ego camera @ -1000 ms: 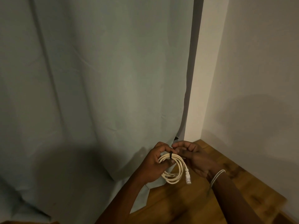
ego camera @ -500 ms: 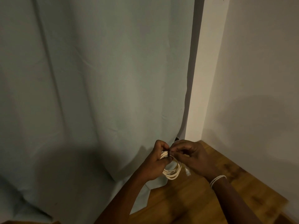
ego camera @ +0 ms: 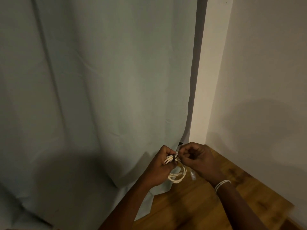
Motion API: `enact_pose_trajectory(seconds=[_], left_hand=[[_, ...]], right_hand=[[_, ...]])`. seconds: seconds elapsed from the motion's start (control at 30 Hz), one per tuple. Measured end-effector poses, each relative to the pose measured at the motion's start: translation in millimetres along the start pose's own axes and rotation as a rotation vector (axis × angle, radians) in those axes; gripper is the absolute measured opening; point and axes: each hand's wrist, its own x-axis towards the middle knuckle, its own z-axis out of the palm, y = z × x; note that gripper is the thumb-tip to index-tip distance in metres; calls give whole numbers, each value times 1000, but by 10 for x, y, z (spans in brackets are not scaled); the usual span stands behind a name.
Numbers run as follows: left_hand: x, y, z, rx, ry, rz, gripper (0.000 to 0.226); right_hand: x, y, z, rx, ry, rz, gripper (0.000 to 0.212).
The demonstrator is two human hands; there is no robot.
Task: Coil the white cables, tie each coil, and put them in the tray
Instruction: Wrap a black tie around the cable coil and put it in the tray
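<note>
A white cable coil [ego camera: 178, 175] hangs between both hands above the wooden surface. My left hand [ego camera: 158, 168] grips the top of the coil, where a thin black tie [ego camera: 173, 158] wraps the strands. My right hand [ego camera: 196, 159] has its fingers curled and pinches at the tie beside my left thumb. The cable's clear plug [ego camera: 192, 175] dangles blurred below my right hand. The tray is out of view.
A wooden table or floor [ego camera: 207, 205] fills the lower right. A pale green curtain [ego camera: 99, 97] hangs across the left and middle, its hem draped onto the wood. A white wall [ego camera: 265, 80] closes the right side.
The coil has turned edge-on and the hands have drawn closer together at its top. My right hand's fingers have curled tighter at the tie.
</note>
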Motion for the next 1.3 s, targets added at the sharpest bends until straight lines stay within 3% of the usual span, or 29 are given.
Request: enact_pose_trajectory(seconds=[0.43,0.57,0.8,0.97,1.1,1.3], left_hand=[[-55,128,97,227,16,57,18],[-59,136,129,275,29,64,20],[-55,222,108,204,34,22,21],[-75,249,125,17,27,-20,38],[-74,201,116,31,38,15,25],[-81,216,140,65,46,118,20]], right_hand=[[-40,-53,64,-169,46,-1,21],[-71,-60,70,-108,63,30,22],[-139,-95,58,72,70,76,19],[-187,-117,30,87,95,78,24],[-209,-120,7,107,96,78,15],[-208,-97,-47,52,127,58,21]])
